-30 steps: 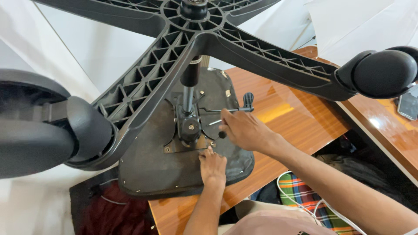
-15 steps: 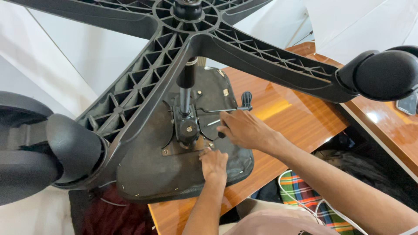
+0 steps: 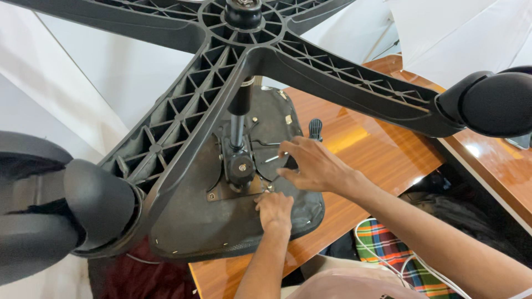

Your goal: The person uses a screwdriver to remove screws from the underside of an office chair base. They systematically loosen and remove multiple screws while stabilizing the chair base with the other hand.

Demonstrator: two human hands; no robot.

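An office chair lies upside down on a wooden table (image 3: 382,149). Its black seat underside (image 3: 194,221) faces up, and its five-arm base (image 3: 244,50) is close to the camera. My left hand (image 3: 275,211) rests on the seat underside, its fingers curled at the corner of the metal mounting plate (image 3: 221,194). I see nothing in it. My right hand (image 3: 313,166) hovers just right of the tilt mechanism (image 3: 241,165). Its fingers are wrapped around a small dark-handled tool whose thin metal shaft (image 3: 271,159) points toward the mechanism. The black-tipped adjustment lever (image 3: 315,128) sticks out behind that hand.
Big black casters hang at the left (image 3: 94,205) and right (image 3: 499,102). The gas lift column (image 3: 239,111) rises from the mechanism. A dark phone (image 3: 523,141) lies on the table's far right. Below the table edge are a striped cloth (image 3: 382,238), white cable (image 3: 410,271) and dark red fabric (image 3: 133,277).
My right hand lifted slightly and spread its fingers, covering the tool's black knob. My left hand crept a little toward the plate. The view shifted, so the left caster sits lower.
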